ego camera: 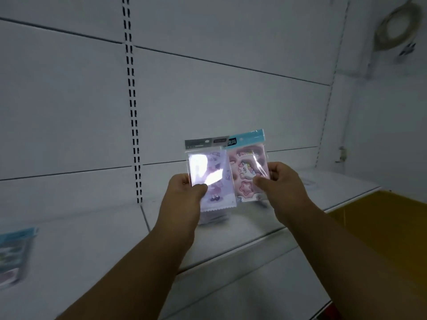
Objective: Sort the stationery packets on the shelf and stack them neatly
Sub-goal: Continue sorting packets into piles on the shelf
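I hold two glossy packets upright above the white shelf (231, 232). My left hand (184, 192) grips the lower left edge of a grey-topped packet (209, 172) with a purple cartoon figure; glare hides much of its print. My right hand (280, 183) pinches the right side of a blue-topped packet (246, 167) showing a pink unicorn and star stickers. The grey-topped packet overlaps the left edge of the blue-topped one. A few more packets (213, 218) lie flat on the shelf just below, partly hidden by the held ones.
Another blue-topped packet pile (13, 252) lies at the shelf's far left, blurred. A slotted upright (132, 100) runs down the white back panel. A yellow surface (381, 227) sits below right. A coiled cable (397, 26) hangs top right. A small pale item (308, 182) lies on the shelf at right.
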